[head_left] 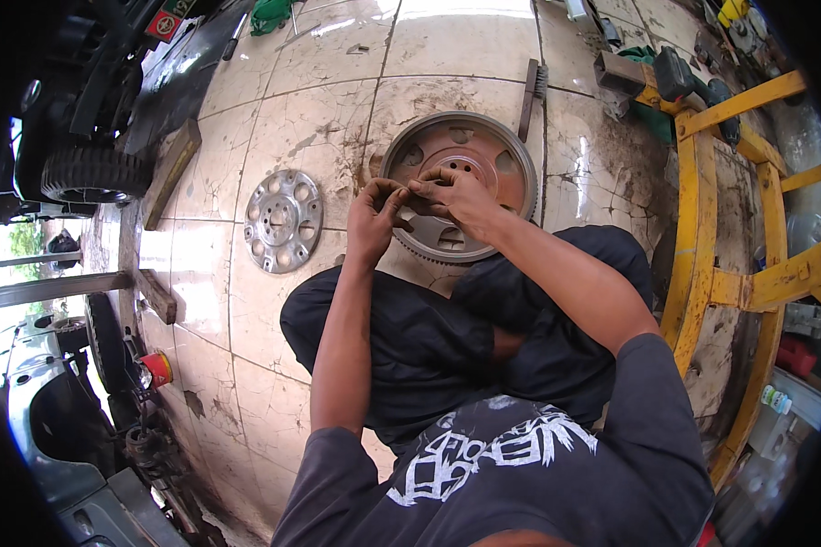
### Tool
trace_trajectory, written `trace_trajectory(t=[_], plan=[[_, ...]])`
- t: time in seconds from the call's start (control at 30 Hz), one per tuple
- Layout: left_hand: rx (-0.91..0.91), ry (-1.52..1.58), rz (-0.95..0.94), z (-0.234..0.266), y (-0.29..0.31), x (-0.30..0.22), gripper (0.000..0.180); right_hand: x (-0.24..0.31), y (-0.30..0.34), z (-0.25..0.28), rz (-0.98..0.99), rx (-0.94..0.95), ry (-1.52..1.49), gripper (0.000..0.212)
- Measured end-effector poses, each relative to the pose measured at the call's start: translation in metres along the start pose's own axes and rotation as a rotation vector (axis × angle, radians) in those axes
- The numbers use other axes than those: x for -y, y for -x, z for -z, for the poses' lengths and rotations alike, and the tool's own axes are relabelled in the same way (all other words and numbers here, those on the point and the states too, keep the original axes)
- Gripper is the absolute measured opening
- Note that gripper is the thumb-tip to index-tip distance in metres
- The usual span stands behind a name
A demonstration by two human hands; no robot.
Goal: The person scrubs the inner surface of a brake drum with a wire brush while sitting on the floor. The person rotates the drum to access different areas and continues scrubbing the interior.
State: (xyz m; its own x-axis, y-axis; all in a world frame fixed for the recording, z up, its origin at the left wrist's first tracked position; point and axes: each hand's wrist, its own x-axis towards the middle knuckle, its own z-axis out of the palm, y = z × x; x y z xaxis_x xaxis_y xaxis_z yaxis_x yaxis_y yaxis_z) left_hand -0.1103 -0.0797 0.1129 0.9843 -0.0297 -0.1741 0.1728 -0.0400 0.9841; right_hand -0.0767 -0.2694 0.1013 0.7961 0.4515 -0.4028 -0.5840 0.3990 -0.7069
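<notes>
Dark T-shirt (566, 501) cloth with white lettering fills the lower edge, and beyond it lie the folded legs of the person, in dark trousers (401, 356), seated on a cracked, stained tiled floor (278, 415). Both bare forearms reach up over the legs, bringing the left hand (376, 215) and the right hand (447, 193) close together, the fingertips of one just beside those of the other. On each hand the thumb and fingers are drawn into a narrow pinch; I cannot tell whether they fully meet or grip something small, since that spot is too tiny to make out. Under the right hand lies a large flywheel (488, 159), flat on the floor just past the knees, with a toothed outer edge, a grey rim, a reddish-brown inner face and holes around its centre; the left hand is at its left edge. Well apart to the left, a smaller perforated metal disc (281, 237) lies on the tiles. Just beyond the flywheel, on its right, is a brush (527, 105) with a long dark handle. Farther right stands a yellow metal frame (693, 228), its paint worn, with a dark power tool (677, 77) at its far end. Along the left side are a black tyre (91, 175), a long wooden block (171, 173) and a red can (158, 368); green cloth (270, 15) lies at the far edge.
</notes>
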Motion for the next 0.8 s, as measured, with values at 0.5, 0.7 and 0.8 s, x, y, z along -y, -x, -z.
trace_trajectory(t=[0.5, 0.7, 0.8], plan=[[0.015, -0.080, 0.118, -0.002, 0.005, -0.003, 0.022, 0.004, -0.001, 0.016, 0.295, 0.116, 0.816, 0.037], [-0.008, 0.049, 0.094, -0.001, 0.046, -0.013, 0.022, 0.032, 0.058, -0.018, 0.193, 0.208, 0.776, 0.034], [-0.077, 0.186, -0.021, 0.002, 0.060, -0.033, 0.023, 0.057, 0.083, -0.052, 0.304, 0.118, 1.000, 0.033]])
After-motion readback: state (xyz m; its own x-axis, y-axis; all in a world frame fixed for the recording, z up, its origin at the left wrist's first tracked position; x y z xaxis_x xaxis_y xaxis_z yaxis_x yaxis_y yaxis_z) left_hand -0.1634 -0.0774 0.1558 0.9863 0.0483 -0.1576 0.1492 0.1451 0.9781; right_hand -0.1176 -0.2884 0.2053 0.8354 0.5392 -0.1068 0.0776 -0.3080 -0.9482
